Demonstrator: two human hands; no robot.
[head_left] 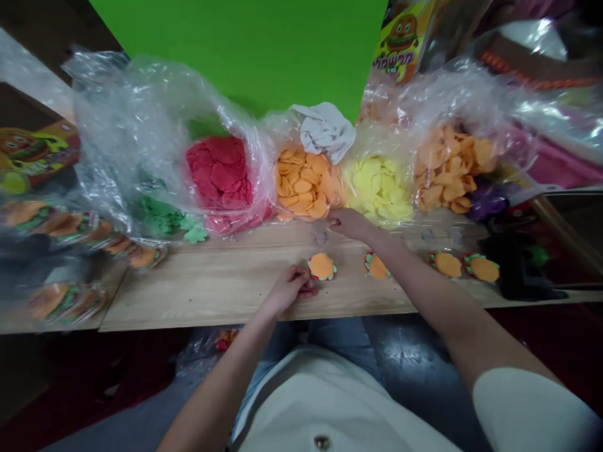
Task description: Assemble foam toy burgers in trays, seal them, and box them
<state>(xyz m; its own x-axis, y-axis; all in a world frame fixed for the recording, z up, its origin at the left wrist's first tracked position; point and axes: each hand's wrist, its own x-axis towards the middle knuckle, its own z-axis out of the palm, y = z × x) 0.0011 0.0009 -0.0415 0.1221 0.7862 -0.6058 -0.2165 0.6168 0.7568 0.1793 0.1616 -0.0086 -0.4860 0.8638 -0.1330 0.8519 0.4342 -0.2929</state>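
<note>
My left hand (293, 287) rests on the wooden table with its fingers curled together, right beside a small burger-shaped stack (321, 266). That stack has an orange round piece on top, with green and red edges showing beneath. Whatever the left fingers hold is hidden. My right hand (348, 223) reaches to the front of the bag of orange oval pieces (301, 183), its fingers closed at the bag's edge; I cannot make out anything in them. A small clear item (321, 237) lies just below it. Partly behind my right forearm is another burger stack (376, 265).
Open plastic bags hold red pieces (221, 172), green pieces (162, 213), yellow pieces (380, 187) and peach pieces (450, 166). A crumpled white cloth (325, 130) lies on the orange bag. Two stacks (483, 268) sit at right, several wrapped burgers (54, 301) at left. A green panel (245, 56) stands behind.
</note>
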